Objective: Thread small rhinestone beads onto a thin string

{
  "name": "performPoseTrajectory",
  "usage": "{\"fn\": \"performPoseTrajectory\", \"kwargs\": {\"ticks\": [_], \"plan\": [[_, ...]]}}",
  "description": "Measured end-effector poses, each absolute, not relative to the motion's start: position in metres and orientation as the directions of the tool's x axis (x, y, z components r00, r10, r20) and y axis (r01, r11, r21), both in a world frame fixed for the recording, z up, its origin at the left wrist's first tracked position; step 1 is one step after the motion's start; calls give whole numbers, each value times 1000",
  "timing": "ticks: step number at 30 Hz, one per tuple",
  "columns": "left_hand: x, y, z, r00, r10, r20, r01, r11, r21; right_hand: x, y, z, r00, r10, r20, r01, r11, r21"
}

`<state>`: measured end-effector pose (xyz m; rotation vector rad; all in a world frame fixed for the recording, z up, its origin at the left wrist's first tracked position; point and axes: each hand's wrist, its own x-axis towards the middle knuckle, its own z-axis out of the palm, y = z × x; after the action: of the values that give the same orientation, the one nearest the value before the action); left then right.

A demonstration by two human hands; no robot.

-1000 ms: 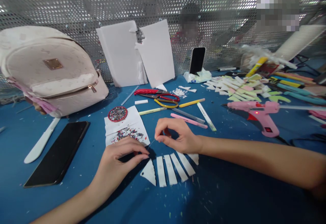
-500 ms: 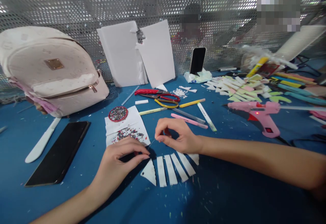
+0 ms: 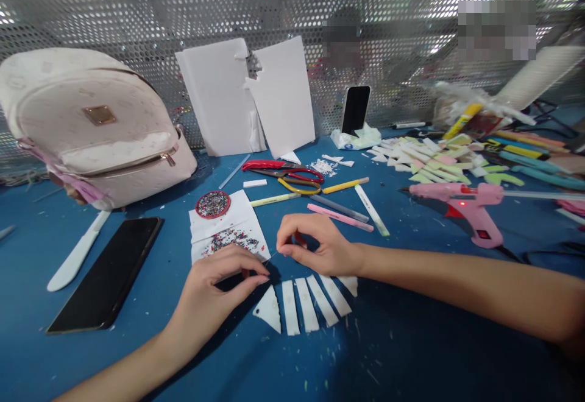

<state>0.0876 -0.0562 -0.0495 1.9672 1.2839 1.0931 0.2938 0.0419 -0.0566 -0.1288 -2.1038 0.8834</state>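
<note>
A thin, pale strand [image 3: 271,258] spans the small gap between my two hands. My right hand [image 3: 320,245] is closed, thumb and forefinger pinching the strand's upper end. My left hand [image 3: 222,277] has its thumb and fingertips brought together at the lower end; the exact hold is hard to see. Just below the fingertips lies a white triangular foam-like piece [image 3: 267,310] with a dark dot and a jagged edge. White strips [image 3: 305,304] fan out to its right, the farthest partly under my right wrist. Small beads or sequins [image 3: 231,240] lie on white paper [image 3: 247,213] behind my left hand.
A red-rimmed round dish [image 3: 212,205], red-handled scissors [image 3: 292,172], markers [image 3: 340,217] and a pink glue gun [image 3: 461,198] lie beyond my hands. A phone [image 3: 107,277], white knife [image 3: 80,253] and backpack [image 3: 91,140] are left. Cut scraps [image 3: 429,157] are heaped back right.
The strand tilts a little flatter, as my right fingertips have shifted very slightly left. Otherwise both hands and the white pieces stay in place.
</note>
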Motion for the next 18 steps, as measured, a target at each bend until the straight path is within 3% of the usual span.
{"fn": "performPoseTrajectory", "kwargs": {"ticks": [18], "plan": [[86,-56,-56,185,933,307,463,-359,810,293,43,-58,-723,376,580,-118,760,-639]]}}
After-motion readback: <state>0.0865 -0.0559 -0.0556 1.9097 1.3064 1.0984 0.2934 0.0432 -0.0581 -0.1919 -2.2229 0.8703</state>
